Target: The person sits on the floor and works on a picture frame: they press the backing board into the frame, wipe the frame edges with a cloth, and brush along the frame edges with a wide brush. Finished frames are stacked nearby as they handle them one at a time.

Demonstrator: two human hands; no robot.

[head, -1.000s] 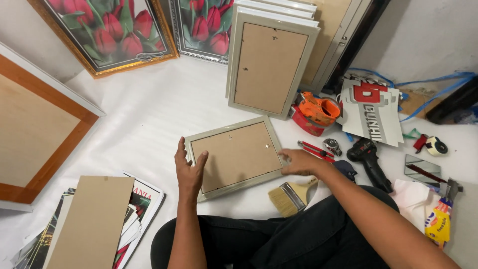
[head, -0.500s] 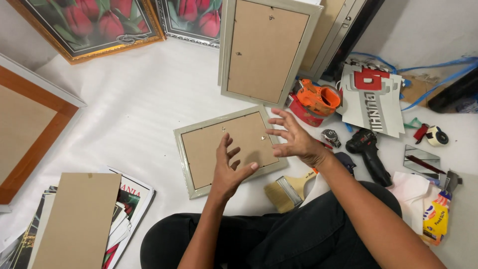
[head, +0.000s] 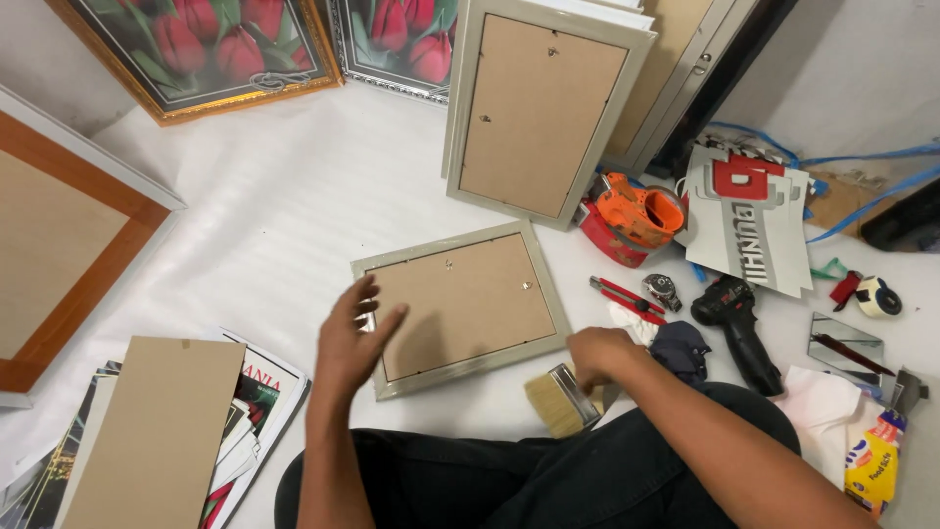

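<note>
Frame: a grey picture frame is being seen face down on the white floor sheet, its brown backing board up, just ahead of the knees.
Left hand: is being held over the frame's left edge, fingers spread, nothing pinched.
Right hand: fingers are being curled by the paintbrush; whether it is gripped cannot be told.
Handling: judged light, stiff, possibly glazed and fragile; best taken by opposite rails, never the backing.
</note>
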